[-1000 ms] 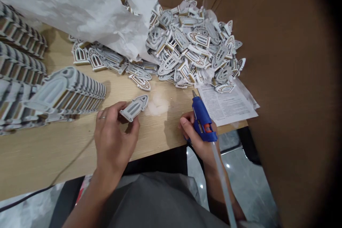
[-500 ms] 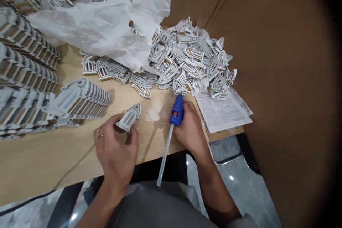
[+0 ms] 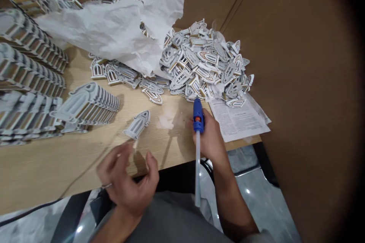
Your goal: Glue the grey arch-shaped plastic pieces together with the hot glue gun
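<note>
On table (image 3: 71, 163) nr stack (image 3: 95, 104), window piece (image 3: 138, 124) lies just past L hand (image 3: 129, 184), spread wide, holding nothing; R hand (image 3: 210, 136) grips glue gun (image 3: 198, 112). Prob. mid-gluing; next move calls for steady gun aim.

Looks like pale wood, smooth with a soft sheen, across the bench (image 3: 34, 174); like smooth blue plastic on the glue gun (image 3: 197, 108), translucent and glossy along the glue stick (image 3: 197, 167). Seems hard, matt and white-grey, plastic or resin hard to tell, on the lone arched piece (image 3: 137, 124) and the ornate heap (image 3: 205, 60) with dull gold trim. Shows crumpled matt wrapping paper (image 3: 111, 30), a flat matt printed sheet (image 3: 232, 121), metal-looking ring (image 3: 107, 185), soft grey cloth (image 3: 173, 214) and polished, reflective floor tiles (image 3: 258, 209).
</note>
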{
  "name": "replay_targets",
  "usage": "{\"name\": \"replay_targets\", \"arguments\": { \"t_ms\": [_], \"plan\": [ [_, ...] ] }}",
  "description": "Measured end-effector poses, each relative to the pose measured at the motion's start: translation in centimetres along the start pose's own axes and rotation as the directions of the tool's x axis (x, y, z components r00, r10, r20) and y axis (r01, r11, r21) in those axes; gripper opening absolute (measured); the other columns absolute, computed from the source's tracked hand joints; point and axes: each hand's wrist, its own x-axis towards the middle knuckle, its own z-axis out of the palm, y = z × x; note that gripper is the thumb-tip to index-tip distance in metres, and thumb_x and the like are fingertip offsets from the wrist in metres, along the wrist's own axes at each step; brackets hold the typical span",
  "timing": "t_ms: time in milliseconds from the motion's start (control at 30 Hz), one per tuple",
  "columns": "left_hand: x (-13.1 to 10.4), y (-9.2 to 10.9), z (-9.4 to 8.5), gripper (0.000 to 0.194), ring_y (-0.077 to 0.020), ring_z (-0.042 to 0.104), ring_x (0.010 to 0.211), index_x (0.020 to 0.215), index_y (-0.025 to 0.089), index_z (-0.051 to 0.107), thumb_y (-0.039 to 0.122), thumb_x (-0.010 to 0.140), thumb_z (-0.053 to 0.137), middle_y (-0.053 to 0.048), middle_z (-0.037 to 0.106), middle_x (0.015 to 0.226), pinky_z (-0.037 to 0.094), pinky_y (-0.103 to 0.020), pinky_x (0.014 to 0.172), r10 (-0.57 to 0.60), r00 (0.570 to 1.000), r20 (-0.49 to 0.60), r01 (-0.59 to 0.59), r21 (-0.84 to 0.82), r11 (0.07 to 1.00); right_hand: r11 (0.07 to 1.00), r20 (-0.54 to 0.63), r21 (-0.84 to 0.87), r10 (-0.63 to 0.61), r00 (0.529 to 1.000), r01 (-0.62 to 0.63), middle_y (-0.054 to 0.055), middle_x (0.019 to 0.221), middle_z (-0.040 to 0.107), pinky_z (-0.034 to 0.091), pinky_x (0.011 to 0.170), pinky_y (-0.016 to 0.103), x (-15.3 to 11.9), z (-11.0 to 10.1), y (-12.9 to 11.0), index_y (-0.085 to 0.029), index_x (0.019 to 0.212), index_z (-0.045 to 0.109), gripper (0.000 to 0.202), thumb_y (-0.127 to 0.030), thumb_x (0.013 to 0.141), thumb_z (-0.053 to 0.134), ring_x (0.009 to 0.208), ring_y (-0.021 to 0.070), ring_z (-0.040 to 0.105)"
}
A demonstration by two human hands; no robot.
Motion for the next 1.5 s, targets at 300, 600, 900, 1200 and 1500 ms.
{"name": "replay_targets", "arguments": {
  "t_ms": [300,600,900,1200,1500],
  "plan": [
    [6.8,7.2,6.2,0.04,-0.0492,0.048,0.154,0.143,0.004,0.062,0.02,0.106,0.057,-0.036,0.056,0.158,0.043,-0.069,0.123,0.099,0.954,0.282,-0.154,0.18,0.972,0.958,-0.204,0.287,0.06,0.977,0.001,0.001,0.09,0.067,0.052,0.082,0.037,-0.5,-0.8,1.7,-0.024,0.093,0.06,0.018,-0.035,0.092,0.076,0.082,0.0213,0.064],
    [10.8,7.0,11.2,0.053,-0.0553,0.034,0.162,0.153,0.003,0.052,0.025,0.105,0.055,-0.039,0.043,0.169,0.039,-0.075,0.12,-0.095,0.955,0.281,0.003,0.31,0.951,0.932,-0.297,0.362,0.147,0.943,-0.031,0.003,0.095,0.069,0.055,0.078,0.037,-1.3,-2.1,2.2,-0.024,0.094,0.064,0.023,-0.04,0.091,0.08,0.087,0.0224,0.066],
    [9.7,7.0,10.9,0.043,-0.0482,0.051,0.144,0.133,0.01,0.062,-0.002,0.097,0.04,-0.028,0.063,0.144,0.048,-0.069,0.112,-0.065,0.947,0.315,-0.028,0.283,0.959,0.903,-0.262,0.405,0.269,0.927,-0.147,0.003,0.085,0.071,0.051,0.058,0.031,-1.6,-1.9,2.8,-0.023,0.103,0.071,0.033,-0.05,0.09,0.084,0.072,0.0204,0.066],
    [8.5,6.1,10.2,0.043,-0.0374,0.054,0.12,0.121,0.017,0.065,-0.003,0.085,0.052,-0.015,0.064,0.116,0.05,-0.058,0.11,0.123,0.966,0.226,-0.141,0.068,0.988,0.892,-0.283,0.438,0.254,0.925,-0.111,0.004,0.095,0.076,0.06,0.074,0.036,-1.9,-2.4,2.5,-0.022,0.109,0.07,0.034,-0.051,0.094,0.081,0.081,0.0225,0.075],
    [6.6,6.1,6.2,0.042,-0.0262,0.067,0.106,0.125,0.023,0.068,0.003,0.087,0.066,-0.005,0.069,0.102,0.059,-0.046,0.101,0.022,0.967,0.253,0.056,-0.298,0.953,0.845,-0.172,0.517,0.256,0.951,-0.134,0.001,0.087,0.076,0.063,0.079,0.039,-1.8,-2.6,1.1,-0.024,0.105,0.069,0.031,-0.05,0.092,0.079,0.074,0.0205,0.074]
  ]
}}
